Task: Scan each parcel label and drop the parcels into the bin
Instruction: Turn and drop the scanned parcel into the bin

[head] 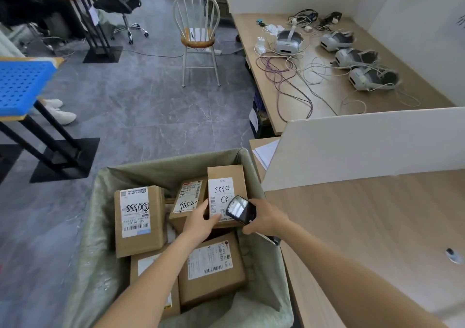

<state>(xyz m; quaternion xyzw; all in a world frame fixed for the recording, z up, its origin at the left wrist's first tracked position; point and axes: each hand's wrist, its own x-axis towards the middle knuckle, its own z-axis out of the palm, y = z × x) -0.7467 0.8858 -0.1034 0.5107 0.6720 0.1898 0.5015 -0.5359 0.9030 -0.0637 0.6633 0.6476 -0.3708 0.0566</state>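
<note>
A sack-lined bin stands on the floor beside the table and holds several brown cardboard parcels. My left hand grips the near end of a parcel with a white label marked 5240, held over the bin's right side. My right hand holds a black handheld scanner right at that label's lower edge. Other labelled parcels lie in the bin: one at the left, one in the middle, one nearer me.
A wooden table lies to my right, with a white divider board behind it. A farther table carries headsets and tangled cables. A white chair stands on the grey floor; a blue crate sits left.
</note>
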